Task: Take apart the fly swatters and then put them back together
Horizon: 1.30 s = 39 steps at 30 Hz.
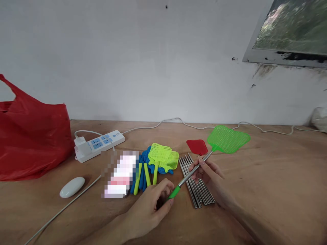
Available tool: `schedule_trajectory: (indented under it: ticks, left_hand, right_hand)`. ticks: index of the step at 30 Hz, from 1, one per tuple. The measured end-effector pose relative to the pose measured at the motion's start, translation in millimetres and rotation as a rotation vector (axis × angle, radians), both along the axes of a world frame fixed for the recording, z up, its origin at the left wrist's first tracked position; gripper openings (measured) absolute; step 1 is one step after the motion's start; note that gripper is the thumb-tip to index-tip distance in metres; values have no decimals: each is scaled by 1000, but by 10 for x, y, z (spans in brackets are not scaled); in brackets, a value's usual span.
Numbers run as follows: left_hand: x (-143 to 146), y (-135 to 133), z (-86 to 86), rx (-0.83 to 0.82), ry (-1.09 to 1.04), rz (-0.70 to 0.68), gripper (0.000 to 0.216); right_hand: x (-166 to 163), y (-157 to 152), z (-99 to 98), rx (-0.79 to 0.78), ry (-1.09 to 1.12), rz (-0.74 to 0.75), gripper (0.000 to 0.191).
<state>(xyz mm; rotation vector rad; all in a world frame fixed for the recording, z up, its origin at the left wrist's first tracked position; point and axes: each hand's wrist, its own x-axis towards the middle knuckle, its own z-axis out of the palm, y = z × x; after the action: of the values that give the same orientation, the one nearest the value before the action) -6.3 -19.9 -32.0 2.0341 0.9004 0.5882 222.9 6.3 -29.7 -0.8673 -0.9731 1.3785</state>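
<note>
One's together: I'm holding the green fly swatter (189,176) above the worktop (268,190), left hand's (149,211) fingers curled round its handle, right hand's (211,177) pinching its shaft, while metal rods (191,193), mesh heads (159,153) and coloured handles (147,174) look unjoined.

Light is soft and dim, 1 glowing screen (121,174) pixelated.

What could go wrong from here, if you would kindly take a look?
The metal rods show no tie, and the right hand, close by, might scatter them. The green swatter, held in both hands, could knock the red swatter head if swung. The left hand might nudge the nearby yellow handles.
</note>
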Motion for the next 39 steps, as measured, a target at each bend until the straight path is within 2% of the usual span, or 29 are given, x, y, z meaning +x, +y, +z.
schedule_trajectory:
  ticks: [6, 14, 20, 23, 26, 29, 32, 35, 39]
  left_hand:
    - [-9, 8, -50, -87, -55, 0, 14]
    - [17, -2, -114, -151, -130, 31, 22]
    - [62, 14, -182, -325, -247, 123, 33]
    - [86, 36, -169, -358, -282, 151, 38]
    - [95, 65, -132, -359, -272, 158, 42]
    - [83, 82, -85, -330, -172, 147, 41]
    - [55, 78, -42, -208, -51, 152, 47]
    - [36, 51, -24, -68, 17, 164, 47]
    - [46, 6, -51, -49, 36, 169, 46]
  right_hand:
    - [16, -19, 10, 26, -17, 16, 36]
    - [-28, -34, -164, 29, -103, 180, 29]
    - [-41, -29, -219, 34, -176, 121, 32]
    - [-40, -22, -224, 49, -199, 126, 34]
    - [-43, -21, -228, 14, -170, 156, 34]
    - [-43, -23, -209, -51, -74, 174, 37]
    - [-38, -16, -177, -64, 3, 145, 43]
    - [-34, -3, -180, -38, -28, 107, 45]
    - [-45, 5, -247, 6, -113, 112, 44]
